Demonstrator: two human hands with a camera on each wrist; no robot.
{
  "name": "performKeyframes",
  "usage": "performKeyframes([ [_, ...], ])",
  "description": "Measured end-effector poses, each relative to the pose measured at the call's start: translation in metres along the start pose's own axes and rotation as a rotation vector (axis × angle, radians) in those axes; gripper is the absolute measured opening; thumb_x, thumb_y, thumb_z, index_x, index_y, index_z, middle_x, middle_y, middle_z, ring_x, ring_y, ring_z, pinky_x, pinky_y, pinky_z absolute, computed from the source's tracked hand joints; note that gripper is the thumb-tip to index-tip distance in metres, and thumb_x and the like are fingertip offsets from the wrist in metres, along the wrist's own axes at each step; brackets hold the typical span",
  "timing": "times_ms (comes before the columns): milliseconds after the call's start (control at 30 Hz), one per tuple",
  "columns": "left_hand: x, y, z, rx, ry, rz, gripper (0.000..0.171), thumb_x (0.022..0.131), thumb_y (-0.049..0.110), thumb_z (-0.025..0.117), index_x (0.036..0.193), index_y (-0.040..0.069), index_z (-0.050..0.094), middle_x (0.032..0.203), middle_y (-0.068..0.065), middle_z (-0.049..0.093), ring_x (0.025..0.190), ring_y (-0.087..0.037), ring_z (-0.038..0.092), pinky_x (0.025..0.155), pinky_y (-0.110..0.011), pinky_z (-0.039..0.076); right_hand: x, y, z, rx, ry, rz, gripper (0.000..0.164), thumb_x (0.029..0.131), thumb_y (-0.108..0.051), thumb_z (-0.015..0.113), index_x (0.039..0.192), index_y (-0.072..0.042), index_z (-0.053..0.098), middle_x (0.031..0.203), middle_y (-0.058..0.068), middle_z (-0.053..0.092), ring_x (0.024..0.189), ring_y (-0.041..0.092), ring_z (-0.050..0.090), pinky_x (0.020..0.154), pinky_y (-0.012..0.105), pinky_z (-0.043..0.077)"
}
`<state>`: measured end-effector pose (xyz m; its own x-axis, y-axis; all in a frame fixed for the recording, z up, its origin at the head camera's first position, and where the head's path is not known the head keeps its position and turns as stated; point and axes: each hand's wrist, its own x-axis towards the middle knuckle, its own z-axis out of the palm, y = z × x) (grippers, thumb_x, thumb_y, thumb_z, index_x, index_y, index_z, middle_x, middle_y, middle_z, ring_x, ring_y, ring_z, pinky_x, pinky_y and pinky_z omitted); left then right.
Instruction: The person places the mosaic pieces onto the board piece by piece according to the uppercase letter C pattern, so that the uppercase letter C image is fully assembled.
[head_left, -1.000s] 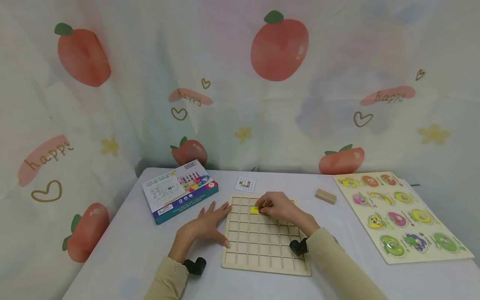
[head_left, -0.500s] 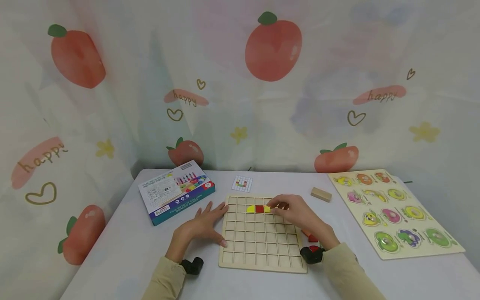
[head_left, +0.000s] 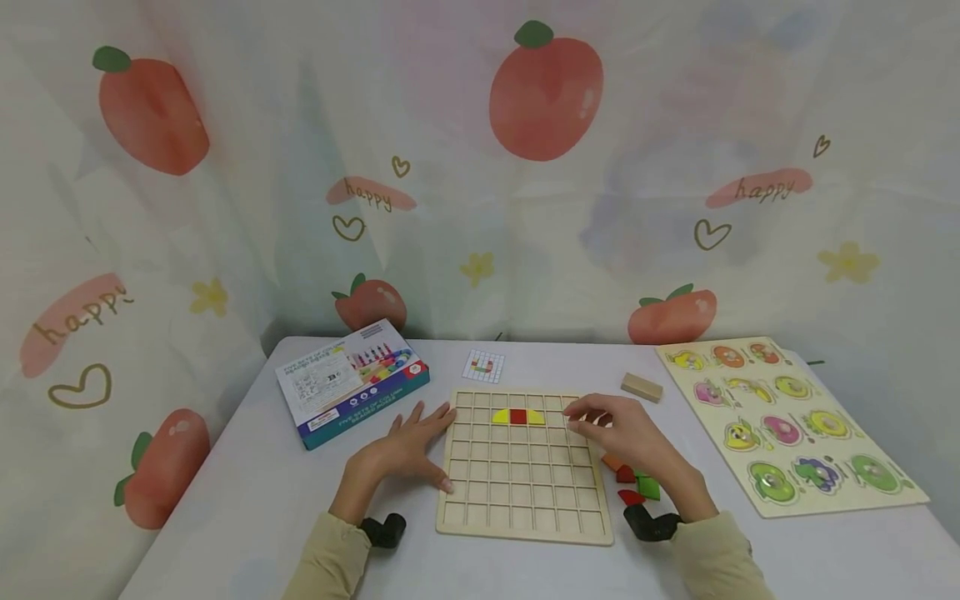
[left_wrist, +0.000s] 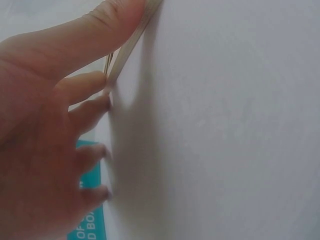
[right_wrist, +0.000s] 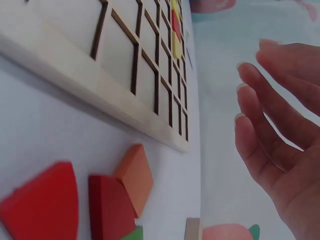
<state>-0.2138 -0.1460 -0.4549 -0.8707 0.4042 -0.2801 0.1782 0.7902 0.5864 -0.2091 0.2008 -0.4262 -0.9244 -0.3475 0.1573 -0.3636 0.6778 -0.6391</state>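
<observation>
Right hand (head_left: pixel 628 429) had shifted rightward, left hand (head_left: pixel 397 454) lay, fingers wide, against the grid board (head_left: pixel 525 475), yellow and red pieces (head_left: pixel 518 417) sat in its upper cells, right fingers (right_wrist: pixel 247 137) hung loosely bent, loose blocks (head_left: pixel 626 474) beside the board.

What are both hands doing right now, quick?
Left hand: open, touching the edge of the wooden board.
Right hand: open, fingers loosely bent, holding nothing.
</observation>
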Motion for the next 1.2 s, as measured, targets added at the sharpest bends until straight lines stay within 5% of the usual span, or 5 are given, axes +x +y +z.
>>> performKeyframes([
  [700,0.001,-0.004,-0.001,0.013,-0.02,0.004,0.109,0.074,0.038,0.092,0.163,0.017,0.032,0.173,-0.005,0.019,0.16,-0.04,-0.002,0.126,-0.065,-0.003,-0.015,0.057,-0.027,0.014,-0.122,0.134,0.018,0.094,-0.017,0.073,0.11,-0.009,0.076,0.101,0.002,0.074,0.089,0.017,0.062,0.075,0.025,0.054],
  [1200,0.002,-0.003,-0.001,0.007,-0.023,-0.001,0.109,0.074,0.037,0.092,0.163,0.017,0.031,0.173,-0.005,0.019,0.16,-0.04,-0.003,0.126,-0.065,-0.005,-0.03,0.085,-0.047,0.147,-0.239,0.255,0.02,0.094,-0.014,0.073,0.112,-0.004,0.075,0.1,0.005,0.073,0.085,0.019,0.061,0.07,0.024,0.054],
])
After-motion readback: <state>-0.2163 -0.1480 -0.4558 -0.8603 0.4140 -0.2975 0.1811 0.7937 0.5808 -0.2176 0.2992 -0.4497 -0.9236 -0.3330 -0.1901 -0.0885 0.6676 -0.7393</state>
